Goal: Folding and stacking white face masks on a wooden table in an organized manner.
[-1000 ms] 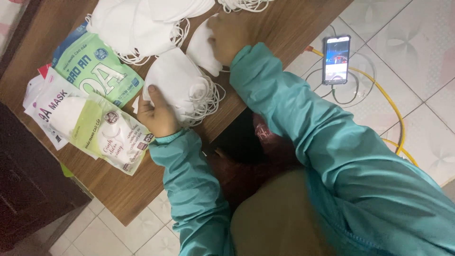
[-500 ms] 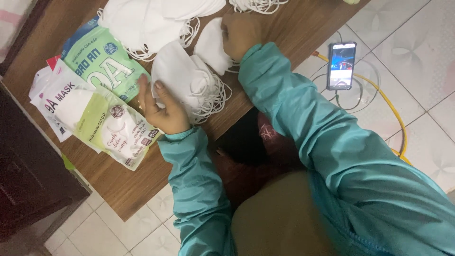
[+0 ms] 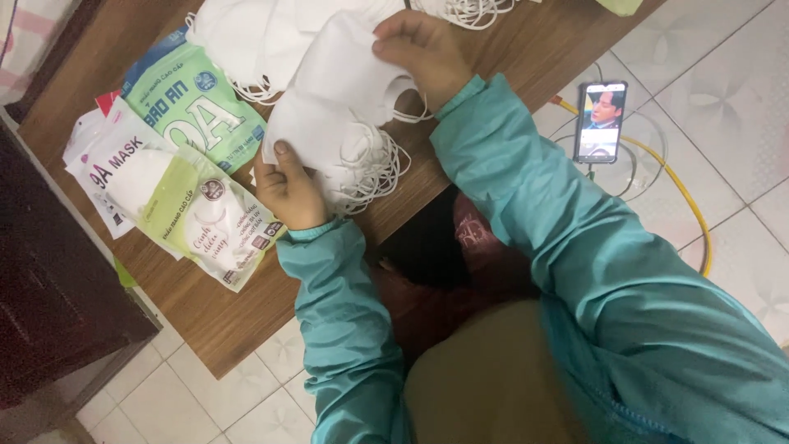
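My left hand (image 3: pixel 288 187) grips the near edge of a stack of white face masks (image 3: pixel 316 131) on the low wooden table (image 3: pixel 214 316); their white ear loops (image 3: pixel 378 168) spill out to the right. My right hand (image 3: pixel 423 53) holds a single white mask (image 3: pixel 349 62) by its far edge and lays it over the top of the stack. Both arms wear teal sleeves. A larger heap of white masks (image 3: pixel 246 33) lies behind, at the table's far side.
Green and white plastic mask packets (image 3: pixel 185 197) lie fanned on the table left of my left hand. A phone with a lit screen (image 3: pixel 600 122) rests on the tiled floor at right, beside a yellow cable (image 3: pixel 686 205). Dark furniture (image 3: pixel 49 271) stands at left.
My right hand has brought a single mask from the far heap over onto the stack. My left hand stays on the stack's near edge. The camera has moved closer.
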